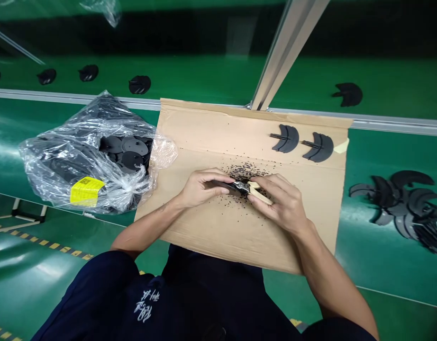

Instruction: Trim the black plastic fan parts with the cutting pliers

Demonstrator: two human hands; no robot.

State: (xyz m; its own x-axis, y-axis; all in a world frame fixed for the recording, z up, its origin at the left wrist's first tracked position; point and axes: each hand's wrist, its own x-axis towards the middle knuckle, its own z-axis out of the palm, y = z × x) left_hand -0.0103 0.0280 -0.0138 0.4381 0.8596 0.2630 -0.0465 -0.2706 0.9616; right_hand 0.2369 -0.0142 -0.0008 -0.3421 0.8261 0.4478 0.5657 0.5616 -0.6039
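Observation:
My left hand (200, 188) is closed on a flat black plastic part (225, 186), pinched between thumb and fingers. My right hand (284, 201) grips cutting pliers (256, 191) with cream-coloured handles. Their metal jaws meet the right end of the black part; whether they are closed through it I cannot tell. Small black clippings (245, 168) lie scattered under and around both hands on a cardboard sheet (204, 232). Beyond my right hand, two curved black parts (288, 138) with thin stems lie on the cardboard.
Left of the cardboard is a clear plastic bag (58, 156) of black discs (135, 146) with a yellow label (86, 191). To the right lies a pile of black curved pieces (399, 201). A metal post (286, 57) rises behind, and more black parts (140, 84) sit beyond the rail.

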